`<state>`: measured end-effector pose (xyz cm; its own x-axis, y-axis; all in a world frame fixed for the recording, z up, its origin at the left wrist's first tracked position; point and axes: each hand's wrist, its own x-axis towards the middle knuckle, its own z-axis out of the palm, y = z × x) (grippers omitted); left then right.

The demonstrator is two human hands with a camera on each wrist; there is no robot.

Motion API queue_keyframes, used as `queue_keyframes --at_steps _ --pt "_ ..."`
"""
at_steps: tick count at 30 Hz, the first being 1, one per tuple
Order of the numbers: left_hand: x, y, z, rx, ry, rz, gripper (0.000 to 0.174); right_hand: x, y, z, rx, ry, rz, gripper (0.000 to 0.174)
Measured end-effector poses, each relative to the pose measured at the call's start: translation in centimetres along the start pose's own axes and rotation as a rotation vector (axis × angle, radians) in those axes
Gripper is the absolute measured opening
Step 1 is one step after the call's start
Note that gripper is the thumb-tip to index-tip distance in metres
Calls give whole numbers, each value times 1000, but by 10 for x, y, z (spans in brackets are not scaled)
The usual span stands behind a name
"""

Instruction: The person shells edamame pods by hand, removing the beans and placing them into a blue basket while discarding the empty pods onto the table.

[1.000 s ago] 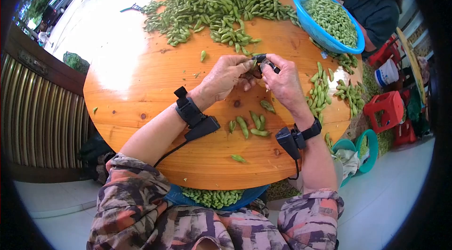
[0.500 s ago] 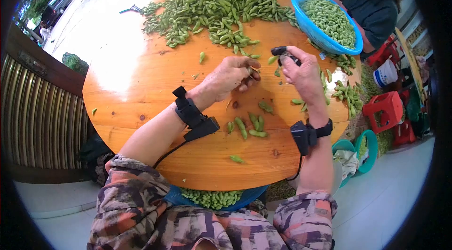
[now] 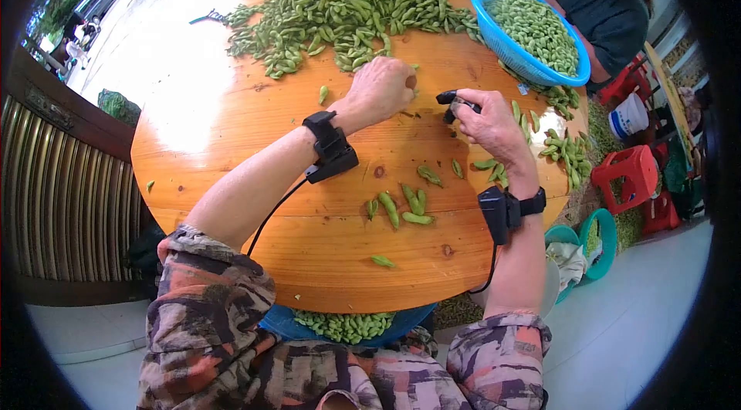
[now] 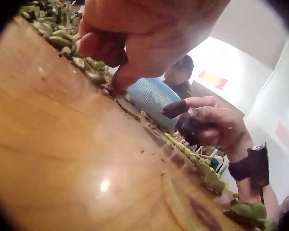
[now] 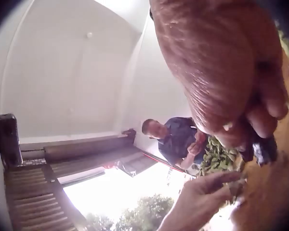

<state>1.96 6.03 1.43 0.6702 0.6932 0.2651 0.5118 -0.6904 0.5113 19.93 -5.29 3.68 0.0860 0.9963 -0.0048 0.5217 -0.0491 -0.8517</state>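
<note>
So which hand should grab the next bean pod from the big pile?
Probably the left hand: it is at the edge of the pile. The right hand grips a dark tool, farther off.

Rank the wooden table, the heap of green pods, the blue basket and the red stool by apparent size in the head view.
1. wooden table
2. heap of green pods
3. blue basket
4. red stool, clearly smallest, though it lies at the lens's warped edge
</note>
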Motion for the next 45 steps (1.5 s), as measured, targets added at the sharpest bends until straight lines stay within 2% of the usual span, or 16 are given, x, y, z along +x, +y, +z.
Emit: queue_keyframes --at_steps 1,2,4,5,7,9,11,18,20,22,26,28,29,32,34,45 --pt "-3 3 -2 -125 11 12 16 1 0 4 0 1 -1 21" --pt "-6 6 -5 -124 11 14 16 1 -1 9 206 -23 35 21" --pt "-16 12 -11 -571 -54 -161 14 1 -5 19 503 -44 92 22" --pt "-23 12 -11 -572 -55 -164 14 0 -6 23 504 -46 94 22" --pt "-38 9 -12 -1099 -170 -297 10 -2 -11 32 671 -68 137 21" --pt "-48 5 -10 -1148 -188 -316 7 -5 -18 42 682 -72 127 21" --pt "-54 6 -8 -1265 -137 -430 6 -6 -19 46 689 -71 120 21" --pt "-56 8 -6 -1263 -127 -428 6 -5 -15 51 456 -1 29 18" --pt "-57 8 -5 -1359 -98 -431 7 -6 -16 51 373 20 -12 16" --pt "-58 10 -3 -1432 -83 -462 8 -6 -17 52 660 2 -3 17" --pt "-59 17 -7 -1560 -112 -563 9 -7 -18 50 649 -50 -32 22" --pt "-60 16 -8 -1548 -105 -538 9 -7 -16 50 402 -3 -124 27" --pt "-60 15 -8 -1533 -99 -513 9 -7 -16 50 403 -2 -125 27" --pt "-61 16 -8 -1497 -36 -546 10 -6 -15 46 539 -32 -16 27" --pt "-61 17 -7 -1475 -19 -542 10 -5 -14 43 803 -149 -8 27" --pt "-64 11 -7 -1422 -56 -494 12 -8 -19 42 759 -221 0 25"
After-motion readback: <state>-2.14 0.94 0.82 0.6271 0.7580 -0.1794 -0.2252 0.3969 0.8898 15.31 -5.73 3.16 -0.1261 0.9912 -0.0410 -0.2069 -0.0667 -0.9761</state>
